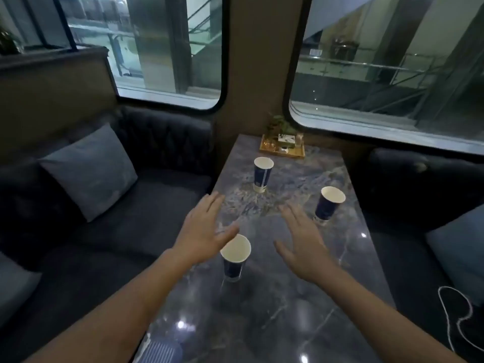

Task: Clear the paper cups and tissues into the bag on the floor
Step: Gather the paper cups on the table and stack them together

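Note:
Three dark blue paper cups with white insides stand upright on a glossy marble table [275, 315]. The near cup [235, 258] is just below and right of my left hand [207, 229], whose thumb reaches over its rim. A second cup [328, 203] stands at the right, just past the fingertips of my right hand [303, 239]. The far cup [262, 174] sits near the table's back. Both hands hover flat above the table with fingers spread and hold nothing. No tissues or bag are in sight.
A wooden tray [282, 150] with a small plant and a tissue box sits at the table's far end under the windows. Dark sofas flank the table, each with grey cushions [89, 171]. A white cord [455, 318] lies on the right seat.

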